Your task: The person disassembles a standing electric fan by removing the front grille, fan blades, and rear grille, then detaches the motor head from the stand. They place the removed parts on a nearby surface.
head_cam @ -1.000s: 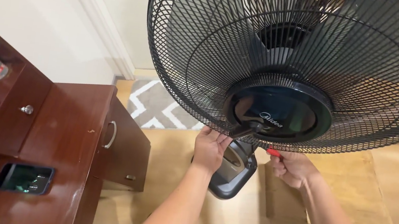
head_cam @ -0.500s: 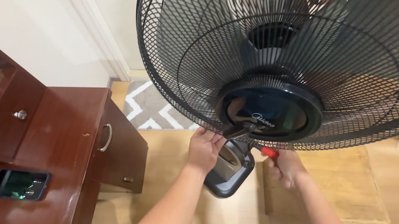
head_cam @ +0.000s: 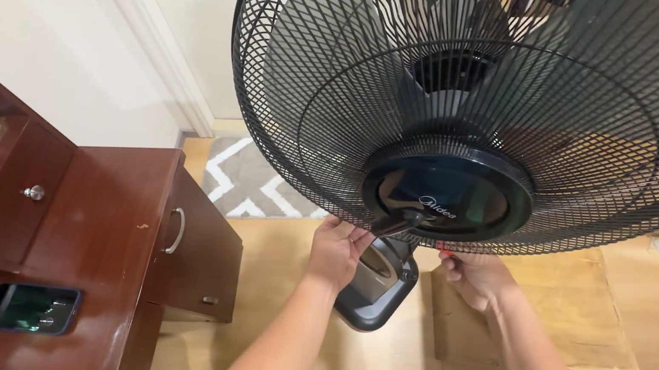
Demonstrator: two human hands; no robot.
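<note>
Pedestal fan's black wire guard (head_cam: 484, 121), seen from above, fills the upper right. Left hand (head_cam: 337, 251) grips the guard's lower rim; right hand (head_cam: 478, 279), just right, pinches a small red-tipped item (head_cam: 447, 251) there. Steady the rim; work straight, above the control housing (head_cam: 378, 282).

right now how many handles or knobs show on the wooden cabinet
3: a round knob on the left door, a curved handle on the upper drawer, and a small pull lower down. Others may be hidden.
</note>
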